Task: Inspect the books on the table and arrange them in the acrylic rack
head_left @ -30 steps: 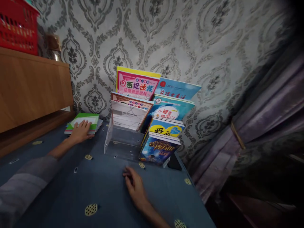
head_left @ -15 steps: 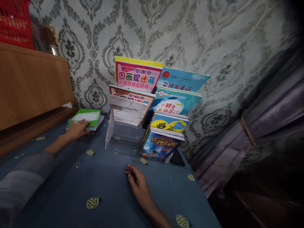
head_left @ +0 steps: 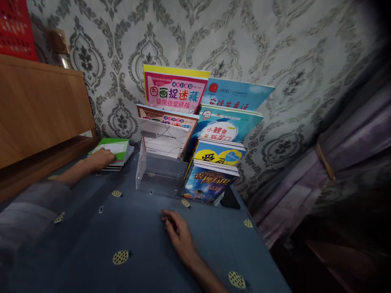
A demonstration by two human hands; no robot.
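Observation:
My left hand [head_left: 102,158] is at the near left side of a small stack of notebooks, its fingers bent over the edge of the top green notebook [head_left: 117,146]. The fingertips and thumb are partly hidden. My right hand [head_left: 179,232] rests on the blue patterned tablecloth [head_left: 146,240], fingers loosely curled and a little apart, holding nothing. Ahead of it stands a clear stepped book rack [head_left: 159,173]. A whitish booklet [head_left: 165,138] and pink-covered picture book [head_left: 174,91] lean in its left column. On the right are a dark blue book [head_left: 209,183] and several others.
A wooden cabinet [head_left: 45,106] borders the table on the left, with a red plastic basket [head_left: 16,34] on top. A black phone-like object [head_left: 230,199] lies beside the rack near the right table edge. A purple curtain [head_left: 305,175] hangs at the right; patterned wallpaper is behind.
My left hand has gone from lying spread on the green notebook to bent fingers at its near left edge. My right hand stays put. The view has shifted slightly.

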